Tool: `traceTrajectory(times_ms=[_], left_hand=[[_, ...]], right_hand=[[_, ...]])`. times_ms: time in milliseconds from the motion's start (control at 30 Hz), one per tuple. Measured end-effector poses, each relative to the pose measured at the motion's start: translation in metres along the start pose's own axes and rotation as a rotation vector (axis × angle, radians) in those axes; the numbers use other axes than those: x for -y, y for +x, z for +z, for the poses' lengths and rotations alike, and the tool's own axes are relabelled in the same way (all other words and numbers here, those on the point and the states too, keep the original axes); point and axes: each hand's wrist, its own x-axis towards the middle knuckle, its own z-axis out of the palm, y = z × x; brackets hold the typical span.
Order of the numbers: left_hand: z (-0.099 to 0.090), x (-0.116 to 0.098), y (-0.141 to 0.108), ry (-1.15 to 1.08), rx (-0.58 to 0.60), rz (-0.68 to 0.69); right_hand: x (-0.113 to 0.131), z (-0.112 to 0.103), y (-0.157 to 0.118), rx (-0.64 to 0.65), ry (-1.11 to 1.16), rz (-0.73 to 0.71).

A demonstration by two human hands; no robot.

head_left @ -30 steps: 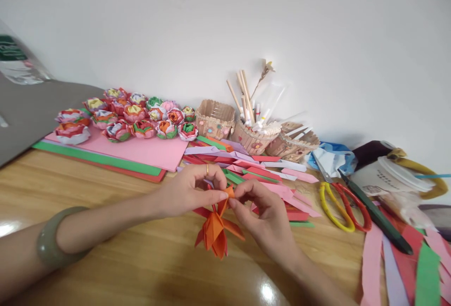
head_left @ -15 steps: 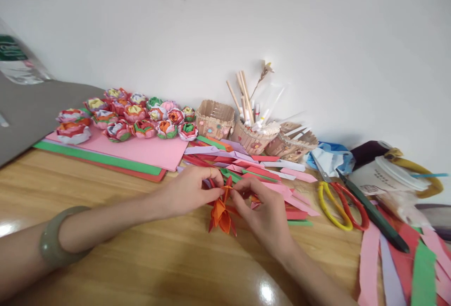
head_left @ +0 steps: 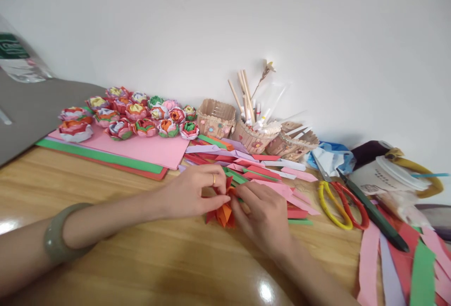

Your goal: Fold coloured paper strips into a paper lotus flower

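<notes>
Between both hands, above the wooden table (head_left: 141, 259), is an orange and red folded paper piece (head_left: 224, 214). My left hand (head_left: 199, 191), with a ring on one finger, pinches its upper part from the left. From the right, my right hand (head_left: 262, 210) grips the same piece, its fingers bent and close to the left fingertips. The fingers hide much of the paper's top. Just behind the hands lie many folded paper strips (head_left: 264, 172) in pink, red, purple, white and green.
Folded paper flowers (head_left: 144, 127) sit on coloured sheets (head_left: 155, 151) at the back left. Decorated baskets (head_left: 215, 120) stand by the wall. To the right are scissors (head_left: 334, 205), a dark green pen-like tool (head_left: 378, 217), a white-lidded tub (head_left: 389, 174) and cut paper strips (head_left: 423, 273).
Both hands have closed further over the top of the orange piece, and less of it shows. My right hand has turned slightly, with its fingers now more over the paper.
</notes>
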Motion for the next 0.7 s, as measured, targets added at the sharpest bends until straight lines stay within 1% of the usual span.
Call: traceTrajectory(times_ms=[33,67,100,167,233,300,333,400,467,533,600,667,700], left_hand=[[-0.001,0.000,0.001,-0.123,0.008,-0.048],[-0.002,0.001,0.002,-0.261,-0.015,-0.125],[-0.003,0.001,0.002,-0.395,-0.072,-0.200],[-0.004,0.002,0.004,-0.610,-0.129,-0.334],[-0.004,0.003,0.006,-0.699,-0.094,-0.401],[-0.003,0.002,0.007,-0.678,-0.043,-0.425],[-0.003,0.002,0.008,-0.647,-0.040,-0.426],[-0.002,0.001,0.008,-0.594,-0.065,-0.409],[-0.003,0.000,0.008,-0.523,-0.131,-0.343],[-0.004,0.000,0.006,-0.399,-0.189,-0.234],[-0.004,0.000,0.004,-0.247,-0.207,-0.102],[-0.004,0.001,0.002,-0.135,-0.191,0.007],[-0.004,0.002,0.002,-0.102,-0.182,0.043]], right_hand=[[0.000,-0.001,0.000,-0.014,0.017,-0.007],[-0.001,-0.002,0.000,-0.032,0.044,-0.012],[-0.001,-0.003,0.000,-0.052,0.074,-0.019],[-0.002,-0.005,0.000,-0.089,0.122,-0.039],[-0.002,-0.004,-0.001,-0.113,0.145,-0.055],[-0.002,-0.003,-0.002,-0.128,0.151,-0.055],[-0.003,-0.003,-0.002,-0.138,0.148,-0.052],[-0.003,-0.003,0.000,-0.152,0.159,-0.013],[-0.004,-0.006,0.003,-0.130,0.244,0.119],[-0.003,-0.012,0.008,-0.033,0.433,0.340],[-0.002,-0.017,0.013,0.169,0.703,0.535],[0.000,-0.019,0.016,0.256,0.919,0.668],[0.000,-0.020,0.017,0.277,0.992,0.716]])
